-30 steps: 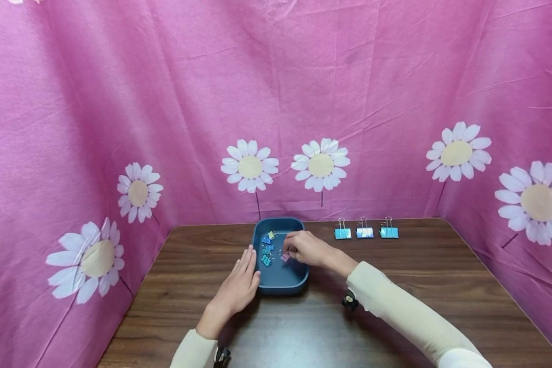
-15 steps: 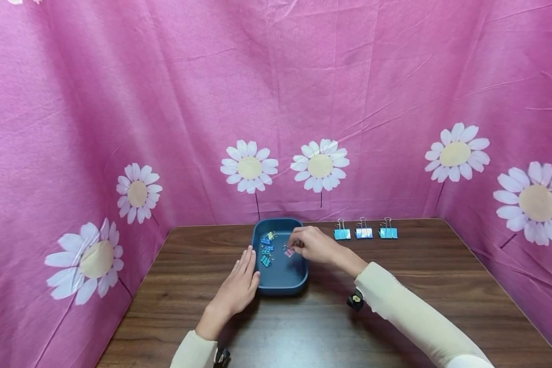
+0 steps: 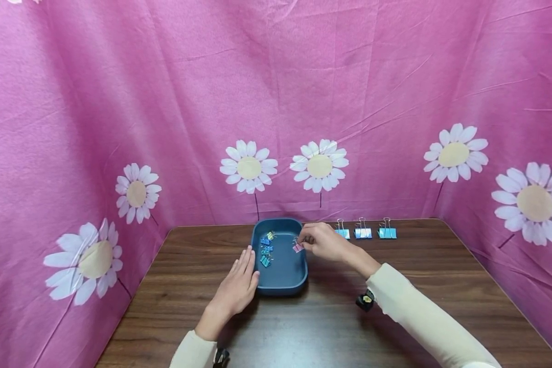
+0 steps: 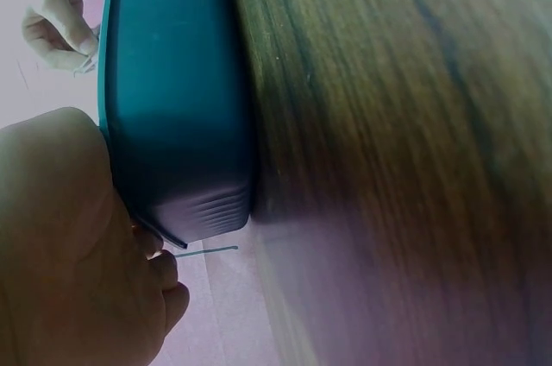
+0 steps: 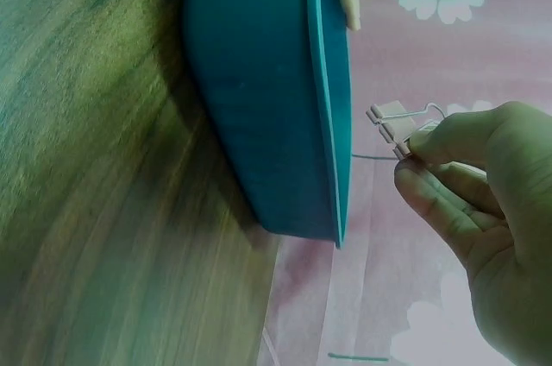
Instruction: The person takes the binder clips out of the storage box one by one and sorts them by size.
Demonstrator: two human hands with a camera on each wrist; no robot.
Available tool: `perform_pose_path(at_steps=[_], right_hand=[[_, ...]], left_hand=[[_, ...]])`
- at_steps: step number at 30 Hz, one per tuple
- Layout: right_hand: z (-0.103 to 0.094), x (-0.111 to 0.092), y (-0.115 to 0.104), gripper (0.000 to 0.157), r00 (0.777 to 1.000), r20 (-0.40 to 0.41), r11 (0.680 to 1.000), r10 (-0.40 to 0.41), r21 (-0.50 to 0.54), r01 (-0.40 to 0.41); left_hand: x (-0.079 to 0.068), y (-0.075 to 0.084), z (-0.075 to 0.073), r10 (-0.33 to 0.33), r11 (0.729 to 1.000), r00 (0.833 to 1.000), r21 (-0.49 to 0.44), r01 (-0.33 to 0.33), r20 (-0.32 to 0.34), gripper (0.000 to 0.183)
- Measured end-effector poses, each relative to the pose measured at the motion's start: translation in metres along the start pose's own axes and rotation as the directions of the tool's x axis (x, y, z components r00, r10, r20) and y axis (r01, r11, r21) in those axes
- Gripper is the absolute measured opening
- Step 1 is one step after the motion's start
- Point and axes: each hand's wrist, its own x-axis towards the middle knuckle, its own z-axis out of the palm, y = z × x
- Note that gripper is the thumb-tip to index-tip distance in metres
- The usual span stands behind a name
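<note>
My right hand [image 3: 324, 243] pinches a small pink binder clip [image 3: 298, 248] between thumb and fingertips, over the right side of a dark blue tray [image 3: 280, 292]. In the right wrist view, the pink clip [image 5: 395, 123] is held above the tray's rim, its wire handle showing. My left hand [image 3: 236, 286] rests against the tray's left rim with its fingers straight. Inside the tray, along the left side, lie several small binder clips: a yellow clip [image 3: 270, 235] at the back, blue clips [image 3: 266, 241] next to it and a teal clip [image 3: 265, 261] nearer me.
Three larger binder clips stand in a row at the table's back right: a teal one [image 3: 343, 233] partly behind my right hand, a shiny blue one [image 3: 363, 233] and another teal one [image 3: 387, 233]. A pink flowered cloth [image 3: 372, 92] hangs around the wooden table [image 3: 188, 266].
My right hand has lifted the pink clip and carried it rightward and slightly back, from the tray's middle to near its right rim. My left hand stays at the left rim.
</note>
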Motion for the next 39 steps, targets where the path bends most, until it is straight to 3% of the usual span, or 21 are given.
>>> perform_pose_path(at_steps=[21,39], right_hand=[[-0.025,-0.044,0.031,0.012,0.992,-0.072,0.995,0.099,-0.027,-0.101],[-0.037,-0.084,0.065,0.014,0.961,-0.162,0.973,0.222,-0.03,-0.23]], left_hand=[[-0.004,0.004,-0.003,0.009,0.999,1.0,0.035,-0.008,-0.014,0.058],[-0.004,0.004,-0.002,0.007,1.0,1.0,0.026,-0.006,-0.019,0.058]])
